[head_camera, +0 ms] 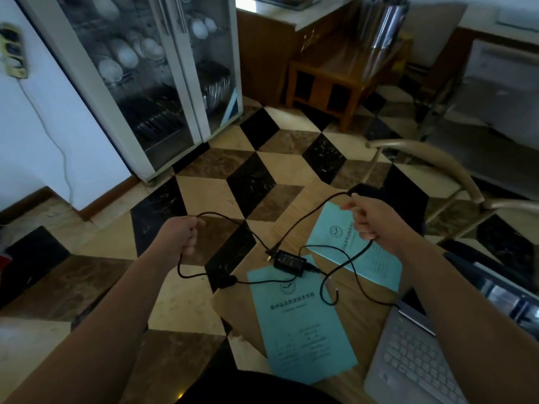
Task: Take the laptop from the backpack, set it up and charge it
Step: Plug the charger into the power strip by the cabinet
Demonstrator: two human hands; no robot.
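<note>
A: What was in view, biggest first?

B: Tiled floor under everything, glass-door dish cabinet well ahead of the left hand, curved chair ahead of the right hand. Wooden tabletop sat below and between both hands.

A: Laptop?

B: Laptop was open on the tabletop, below the right hand, partly under the right forearm. Keyboard visible, screen cut off at the frame edge. Couldn't see the backpack for sure.

A: Papers?

B: Two blue sheets. Near blue sheet lay flat below, between the hands. Far blue sheet was just under the right hand.

A: Hands?

B: Left hand was closed in a fist around the black cable, loop hanging beneath it. Right hand was closed on another stretch of the same cable, which ran out above and below the fist. Both hands were raised over the tabletop's edge, well apart.

A: Charger?

B: Charger brick lay on the tabletop between the hands, lower than both, touching the near sheet's top edge. Cable slack curled beside it. Plug end: couldn't tell where it went.
</note>
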